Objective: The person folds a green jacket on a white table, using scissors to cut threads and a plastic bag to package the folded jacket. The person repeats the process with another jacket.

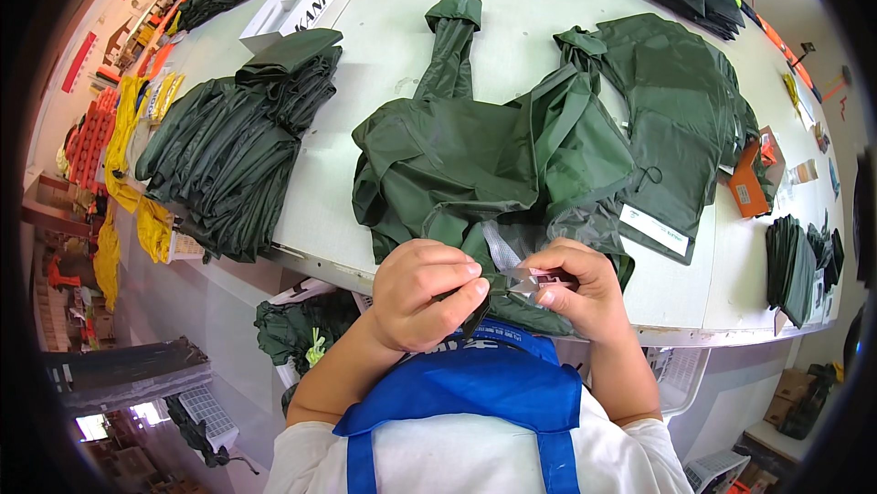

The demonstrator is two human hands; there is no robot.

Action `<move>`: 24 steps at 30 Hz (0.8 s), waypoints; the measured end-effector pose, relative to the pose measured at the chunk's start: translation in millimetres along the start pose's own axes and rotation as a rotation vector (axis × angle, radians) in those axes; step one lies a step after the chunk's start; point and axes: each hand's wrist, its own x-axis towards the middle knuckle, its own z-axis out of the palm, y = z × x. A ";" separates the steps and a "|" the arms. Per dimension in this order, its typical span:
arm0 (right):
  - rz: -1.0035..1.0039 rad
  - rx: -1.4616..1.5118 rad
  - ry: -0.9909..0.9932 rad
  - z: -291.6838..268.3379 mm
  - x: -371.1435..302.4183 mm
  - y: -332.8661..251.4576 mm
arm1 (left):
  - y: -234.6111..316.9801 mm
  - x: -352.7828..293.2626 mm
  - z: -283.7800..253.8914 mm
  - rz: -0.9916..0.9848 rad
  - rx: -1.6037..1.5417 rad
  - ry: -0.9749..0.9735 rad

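Note:
A dark green waterproof garment [448, 156] lies bunched at the table's front edge, one strap or sleeve stretched away from me. My left hand [427, 295] is closed, thumb against the fingers, pinching a bit of the garment's edge. Just to its right, my right hand [583, 286] is wrapped round small metal thread snips [525, 281], whose pointed blades face the left fingertips. What lies between blades and fingertips is too small to make out. A grey mesh lining [502, 247] shows in the garment between the two hands.
Folded green garments [224, 151] are stacked at the left. More flat green garments [671, 101] lie at the right, one with a white label strip [653, 227]. A white box [292, 8] stands far left, an orange box [751, 181] at right. Under the table sits a white basket [681, 375].

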 end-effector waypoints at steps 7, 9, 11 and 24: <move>-0.018 -0.015 -0.022 1.9 -0.7 -2.8 | 1.3 -0.9 -1.7 -0.044 -0.029 0.026; -0.020 0.000 -0.018 3.6 -0.9 -2.1 | 2.1 -0.9 -2.8 -0.051 -0.034 0.030; -0.020 0.023 -0.012 3.8 -0.7 -1.4 | 2.7 -0.3 -2.7 -0.054 -0.041 0.037; -0.069 0.121 0.091 18.1 62.6 -13.0 | 5.1 -2.2 1.1 -0.202 -0.028 -0.079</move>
